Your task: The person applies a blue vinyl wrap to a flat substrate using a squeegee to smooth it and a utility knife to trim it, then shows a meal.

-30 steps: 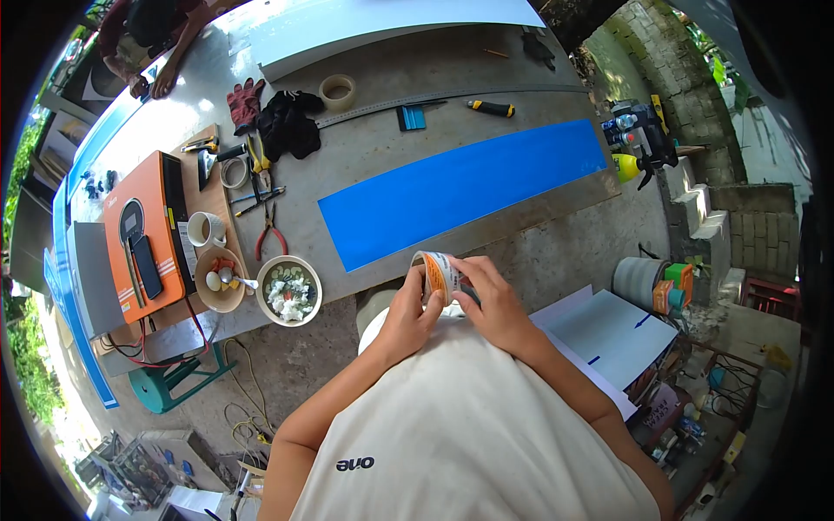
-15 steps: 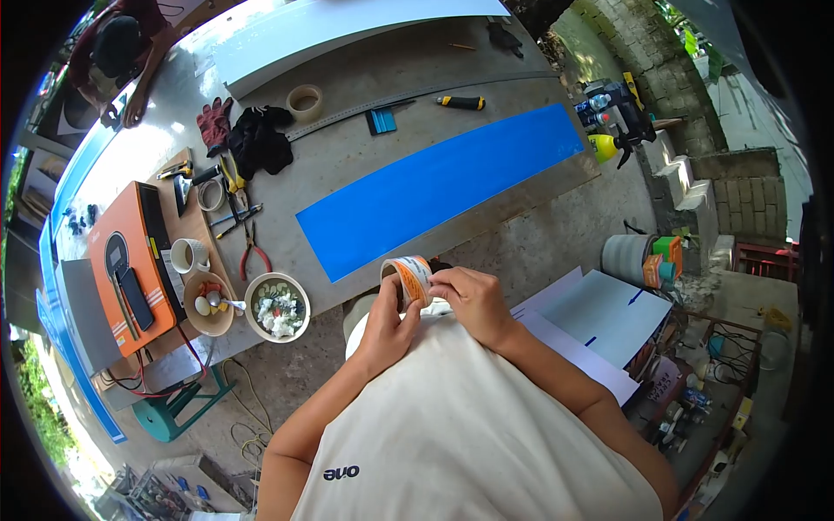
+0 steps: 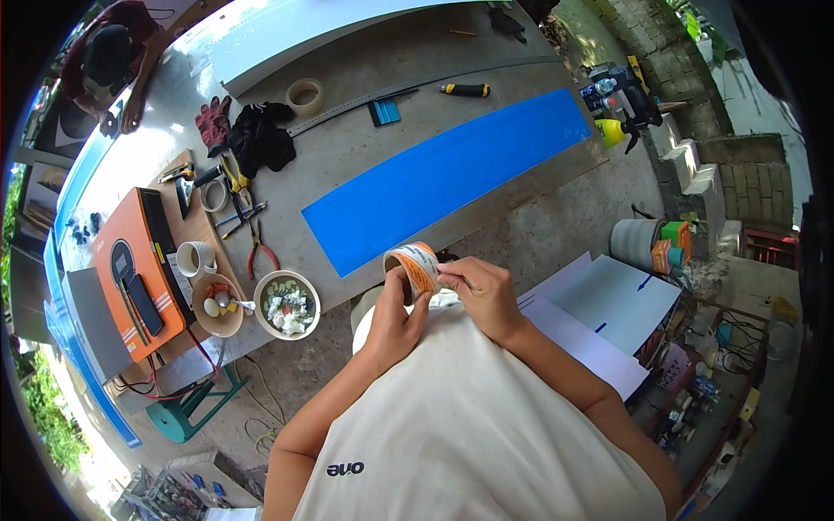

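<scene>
A roll of tape (image 3: 420, 265) with orange and white print is held in front of my chest, just off the table's near edge. My left hand (image 3: 398, 317) grips it from the left, with the thumb on the outside and fingers reaching into the ring. At the roll's right side, my right hand (image 3: 479, 291) is closed, thumb and fingertips pinched against its edge. Whether a loose tape end is between those fingertips cannot be made out. Beyond the roll, a long blue sheet (image 3: 452, 182) lies flat on the grey table (image 3: 347, 143).
Left of the sheet are pliers (image 3: 258, 252), a rice bowl (image 3: 287, 305), a smaller bowl (image 3: 218, 306), a cup (image 3: 195, 259) and an orange box (image 3: 135, 269). A utility knife (image 3: 465, 89), blue squeegee (image 3: 384, 111) and long ruler (image 3: 417, 87) lie farther back. Another person (image 3: 109, 56) is at far left.
The view has shifted slightly, so the table items appear a little farther right. Both hands keep nearly the same hold on the tape roll.
</scene>
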